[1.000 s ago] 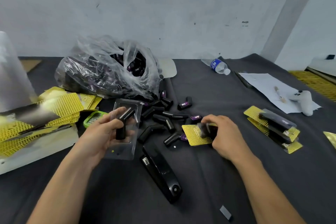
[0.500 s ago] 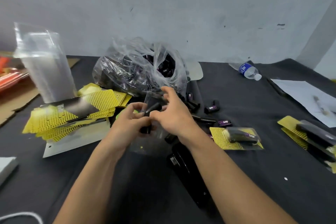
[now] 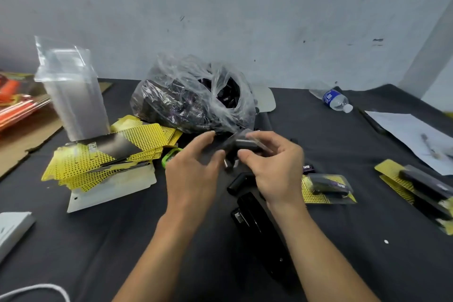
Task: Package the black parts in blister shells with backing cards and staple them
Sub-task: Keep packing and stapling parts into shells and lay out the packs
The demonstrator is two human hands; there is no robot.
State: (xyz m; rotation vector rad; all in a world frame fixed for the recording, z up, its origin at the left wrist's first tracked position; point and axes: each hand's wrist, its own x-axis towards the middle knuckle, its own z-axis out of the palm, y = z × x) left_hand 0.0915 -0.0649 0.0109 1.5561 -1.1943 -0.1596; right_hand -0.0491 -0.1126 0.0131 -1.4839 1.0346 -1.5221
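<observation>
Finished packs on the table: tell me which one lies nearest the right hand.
The lone pack lying flat just beside the right hand, its purple label showing. The other packs sit stacked farther off to the right.

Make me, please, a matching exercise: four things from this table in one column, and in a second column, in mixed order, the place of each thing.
Things
1. water bottle
2. stapler
3. stack of yellow backing cards
4. bag of black parts

Places
A. middle back of the table, near the wall
B. to the left of the left hand
C. far right back, lying on its side
D. below the right hand, nearer the person

Pairs: 1-C, 2-D, 3-B, 4-A
</observation>
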